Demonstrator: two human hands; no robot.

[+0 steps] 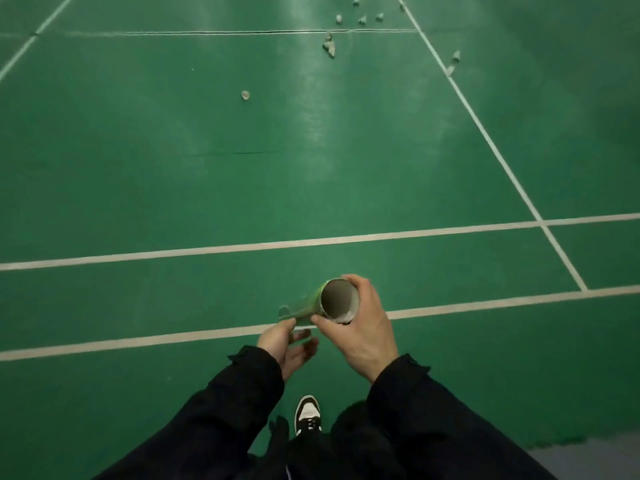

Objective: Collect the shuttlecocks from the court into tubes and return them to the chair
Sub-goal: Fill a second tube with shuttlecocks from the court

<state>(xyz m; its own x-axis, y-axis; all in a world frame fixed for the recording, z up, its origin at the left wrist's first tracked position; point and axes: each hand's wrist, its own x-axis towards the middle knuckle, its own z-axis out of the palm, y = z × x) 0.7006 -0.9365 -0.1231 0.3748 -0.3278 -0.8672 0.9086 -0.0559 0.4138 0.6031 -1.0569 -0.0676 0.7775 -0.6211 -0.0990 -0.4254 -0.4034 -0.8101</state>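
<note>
My right hand (360, 336) grips a green shuttlecock tube (311, 304) near its open end, and the bare cardboard inside faces me. My left hand (289, 346) sits under the tube's far half, thumb touching its side, fingers loosely spread. A single white shuttlecock (245, 95) lies on the green court ahead. Further off lie a pair of shuttlecocks (329, 45), a cluster of several (362, 19) beyond a white line, and two more (453, 62) by the right sideline. No chair is in view.
White court lines (263, 245) cross the green floor in front of me, and a sideline (491, 147) runs away to the upper right. My black-and-white shoe (307, 414) shows below my dark sleeves. A grey floor strip (588, 459) borders the court at bottom right.
</note>
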